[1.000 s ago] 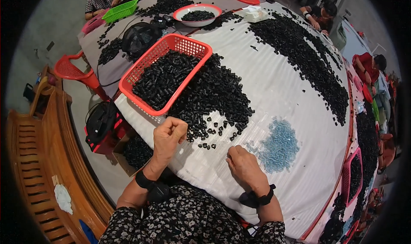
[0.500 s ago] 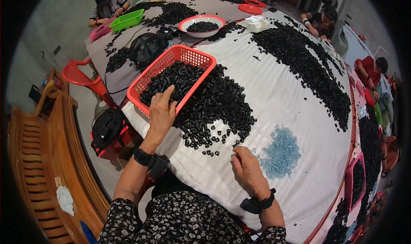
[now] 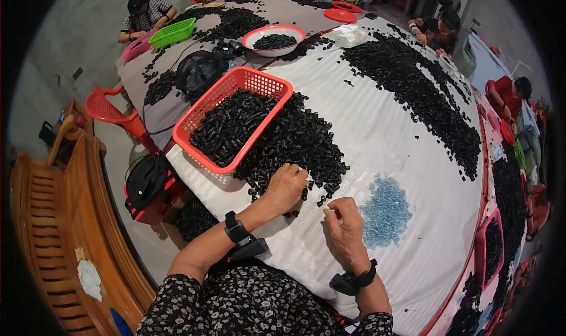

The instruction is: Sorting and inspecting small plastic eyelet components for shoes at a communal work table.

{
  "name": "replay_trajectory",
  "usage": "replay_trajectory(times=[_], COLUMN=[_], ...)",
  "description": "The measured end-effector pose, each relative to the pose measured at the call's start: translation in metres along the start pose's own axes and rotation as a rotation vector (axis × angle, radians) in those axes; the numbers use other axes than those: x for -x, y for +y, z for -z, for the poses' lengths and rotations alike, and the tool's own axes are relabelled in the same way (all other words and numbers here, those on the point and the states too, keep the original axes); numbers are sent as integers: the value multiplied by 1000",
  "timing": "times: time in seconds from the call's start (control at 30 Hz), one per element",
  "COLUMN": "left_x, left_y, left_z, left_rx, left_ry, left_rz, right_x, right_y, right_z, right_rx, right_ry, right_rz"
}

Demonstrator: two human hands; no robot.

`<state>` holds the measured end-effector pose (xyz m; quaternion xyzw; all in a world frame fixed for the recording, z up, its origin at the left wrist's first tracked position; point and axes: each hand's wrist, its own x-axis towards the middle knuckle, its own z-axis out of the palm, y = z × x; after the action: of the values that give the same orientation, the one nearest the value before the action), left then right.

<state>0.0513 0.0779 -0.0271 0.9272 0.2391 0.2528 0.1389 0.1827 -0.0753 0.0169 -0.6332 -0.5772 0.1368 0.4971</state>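
My left hand (image 3: pixel 287 187) is curled loosely, fingers gathered, resting at the near edge of a heap of small black parts (image 3: pixel 298 144) on the white table cover (image 3: pixel 383 141). My right hand (image 3: pixel 344 223) sits just beside it with fingertips drawn together as if pinching; what it pinches is too small to tell. Just right of that hand lies a small pile of pale blue parts (image 3: pixel 385 212). Beyond my left hand, touching the black heap, a red mesh basket (image 3: pixel 203 115) holds more black parts. Farther off, a round red-rimmed white bowl (image 3: pixel 272 36) holds a small mound of the same black parts, and a green basket (image 3: pixel 171 33) stands by another person; I cannot tell what is in it. A long band of black parts (image 3: pixel 424 94) runs along the table's right side.
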Motion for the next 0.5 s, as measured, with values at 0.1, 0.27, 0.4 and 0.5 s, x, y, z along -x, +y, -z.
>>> replay_trajectory(times=[0.1,0.27,0.4,0.5], left_x=[-8,-4,12,23], left_y=[15,17,19,11], left_z=[-5,-14,-6,2], left_rx=[-34,8,84,103], left_ry=[61,-32,-90,-1], left_rz=[-6,19,-48,-45], right_x=[0,1,2,0], right_y=[2,-1,6,4], right_z=[0,1,1,1], right_rx=[5,-29,-23,-19], right_ry=[43,14,9,41], right_rz=[-3,-41,-34,-16])
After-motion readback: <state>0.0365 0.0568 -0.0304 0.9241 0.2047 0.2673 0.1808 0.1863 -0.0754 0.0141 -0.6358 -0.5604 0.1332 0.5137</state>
